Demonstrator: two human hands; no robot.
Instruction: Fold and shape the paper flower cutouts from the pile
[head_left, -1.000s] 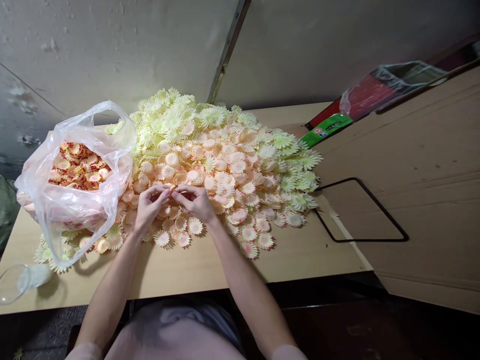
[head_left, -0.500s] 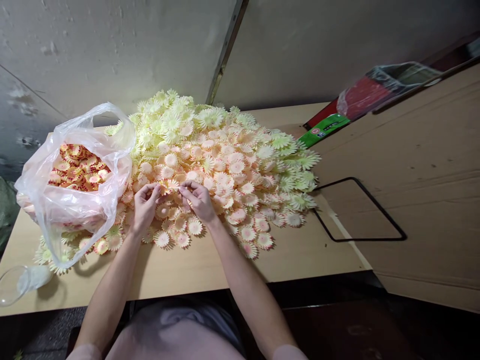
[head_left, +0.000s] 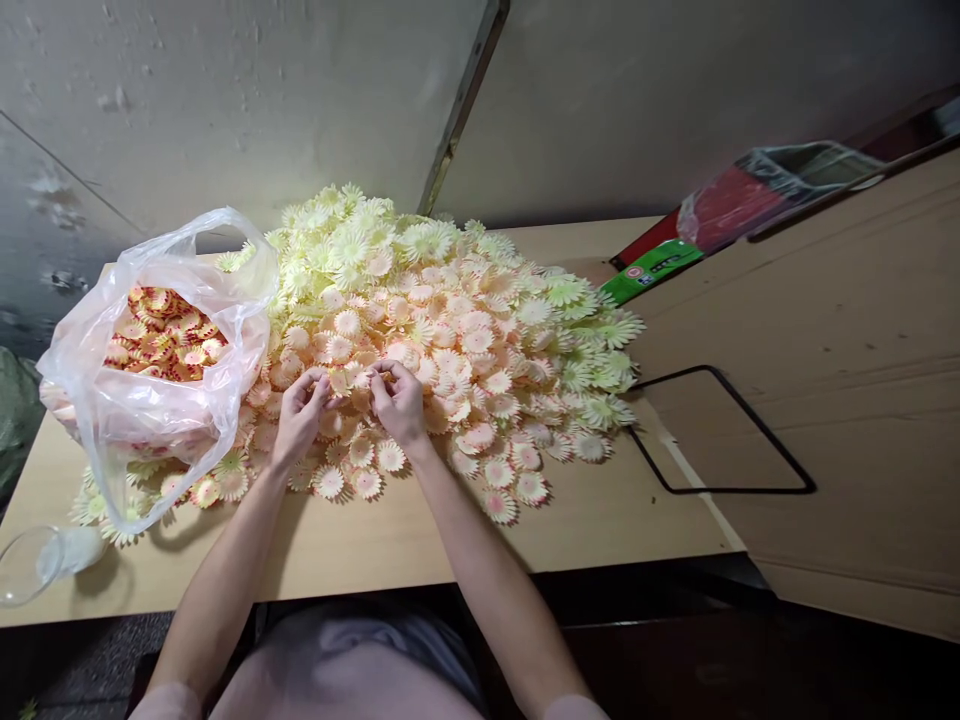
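Observation:
A big heap of pale yellow and pink paper flowers (head_left: 450,330) covers the wooden table (head_left: 600,510). My left hand (head_left: 300,412) and my right hand (head_left: 399,400) meet over the heap's near edge, fingers curled in a pinch. Between the fingertips sits a small flower piece (head_left: 346,380), held from both sides. To the left stands a clear plastic bag (head_left: 150,400) filled with red and yellow flower pieces (head_left: 165,335).
A clear glass (head_left: 34,565) lies at the table's front left corner. Cardboard sheets (head_left: 862,380) with a black wire frame (head_left: 720,430) lie to the right. A green and red packet (head_left: 660,265) rests at the back right. A grey wall stands behind.
Both hands have shifted slightly up and closer together over the heap, still pinching at a flower piece. The view has tilted down a little.

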